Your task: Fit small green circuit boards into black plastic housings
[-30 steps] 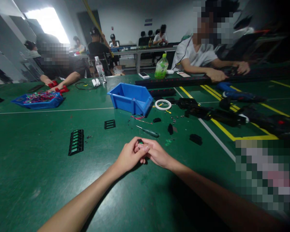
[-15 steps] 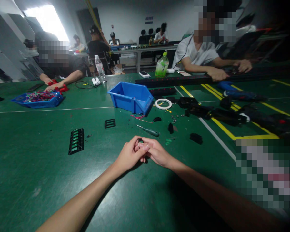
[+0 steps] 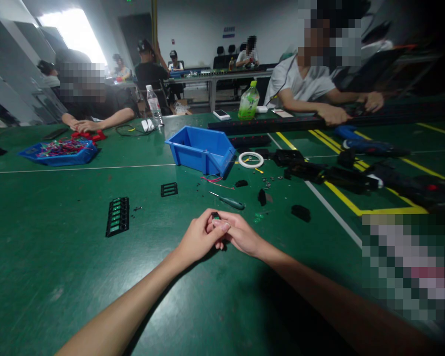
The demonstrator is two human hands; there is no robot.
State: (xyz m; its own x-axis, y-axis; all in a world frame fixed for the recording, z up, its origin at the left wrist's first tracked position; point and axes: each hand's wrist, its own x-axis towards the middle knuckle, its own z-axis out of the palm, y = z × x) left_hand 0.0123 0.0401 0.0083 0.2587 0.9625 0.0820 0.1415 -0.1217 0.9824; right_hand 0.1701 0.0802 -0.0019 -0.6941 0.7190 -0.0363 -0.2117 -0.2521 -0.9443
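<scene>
My left hand and my right hand meet over the green table, their fingers closed together around a small black-and-green piece. Most of that piece is hidden by the fingers, so its kind cannot be made out. Just beyond the hands lies a screwdriver with a dark green handle. To the left rests a black frame with a row of green slots, and a smaller black slotted frame lies farther back. Small black parts are scattered to the right.
A blue bin stands ahead, beside a white ring-shaped roll. Small screws lie near it. At the back left is a blue tray of wires; a green bottle stands farther off. Co-workers sit across the table.
My hands keep the same hold and place. At the back left, a co-worker's hands have come together behind the red parts.
</scene>
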